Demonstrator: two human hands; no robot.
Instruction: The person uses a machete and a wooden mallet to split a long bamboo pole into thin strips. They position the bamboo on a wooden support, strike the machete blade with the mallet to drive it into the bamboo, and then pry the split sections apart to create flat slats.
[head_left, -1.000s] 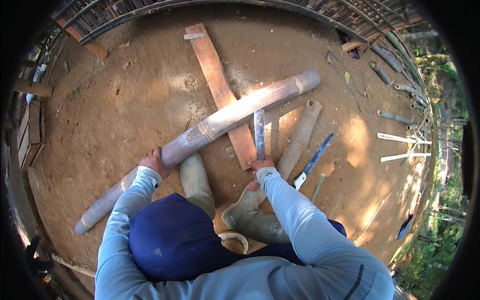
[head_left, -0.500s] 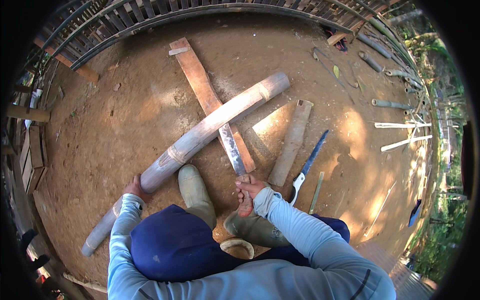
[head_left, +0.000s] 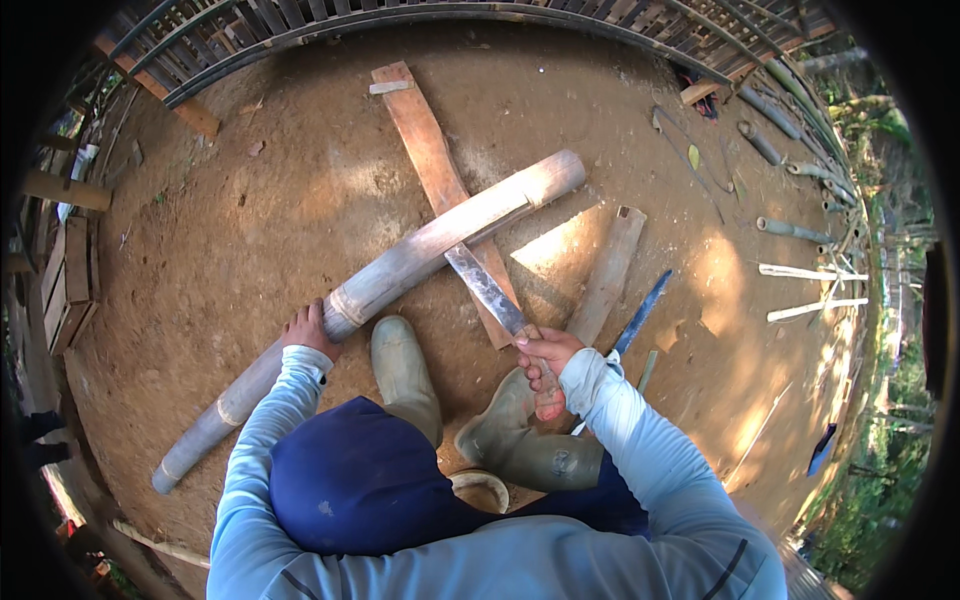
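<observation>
So my right hand [head_left: 540, 352] is closed tight around the handle of the machete [head_left: 488, 288], and its blade slants up and to my left until the tip reaches the bamboo pole [head_left: 400, 270]. My left hand [head_left: 308, 328] presses down on that pole, fingers curled over its near side, just beside one of the pale node rings. The pole lies slantwise on the bare dirt ground [head_left: 230, 230], its far end propped over a reddish wooden plank [head_left: 425, 150] that crosses beneath it, its near end running off past my left elbow.

As far as I can judge, the cutting has barely begun. The pole looks whole along all the length I can see: no split opens at its far end, no slats lie peeled away from it, and I see no notch where the blade meets it, though the spot is too small to be sure. A second, flatter piece of split bamboo [head_left: 605, 275] lies to my right of the blade, well apart from the pole, and a blue-handled tool [head_left: 640, 312] lies next to it, untouched. My rubber boots [head_left: 405, 375] are planted just behind the pole. So I count the holding and the lining-up as done, and the real work on the pole as left to do.
</observation>
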